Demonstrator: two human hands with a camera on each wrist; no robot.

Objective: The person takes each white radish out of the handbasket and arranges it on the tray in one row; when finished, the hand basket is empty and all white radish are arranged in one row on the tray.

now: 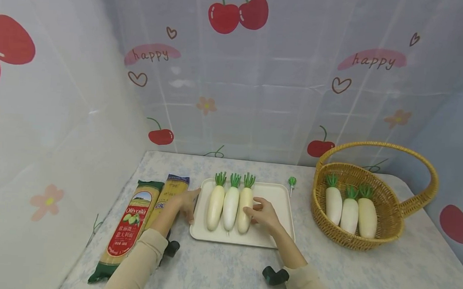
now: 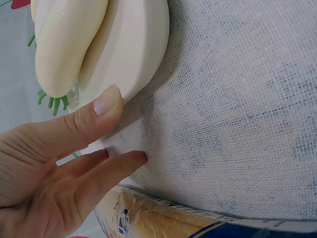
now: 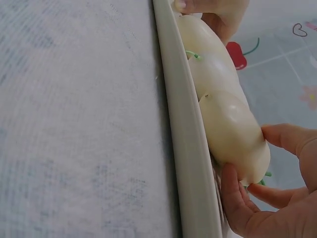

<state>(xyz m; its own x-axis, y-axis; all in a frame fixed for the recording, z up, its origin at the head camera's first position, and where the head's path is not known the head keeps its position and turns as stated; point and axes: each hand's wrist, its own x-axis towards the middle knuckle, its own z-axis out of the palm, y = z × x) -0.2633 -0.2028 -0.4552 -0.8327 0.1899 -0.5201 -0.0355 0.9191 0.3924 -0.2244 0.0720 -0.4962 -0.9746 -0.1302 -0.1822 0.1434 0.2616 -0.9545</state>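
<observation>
Three white radishes with green tops lie side by side on a cream tray (image 1: 265, 239): a left radish (image 1: 215, 207), a middle radish (image 1: 230, 208) and a right radish (image 1: 245, 209). My right hand (image 1: 264, 215) is at the right radish, thumb and fingers pinching its side. In the right wrist view, fingertips (image 3: 230, 171) press low against that radish, while another digit touches it higher up. At the tray's left edge is my left hand (image 1: 188, 205). Its thumb (image 2: 108, 101) meets the rim, and the other fingers stay spread and loosely bent over the cloth, holding nothing.
A wicker basket (image 1: 349, 242) with a tall handle holds three more radishes (image 1: 367, 218) on the right. Two pasta packs, one red-labelled pack (image 1: 129, 224) and one yellow pack (image 1: 173, 187), lie left. A small green-headed pick (image 1: 292, 182) lies behind the tray's right corner.
</observation>
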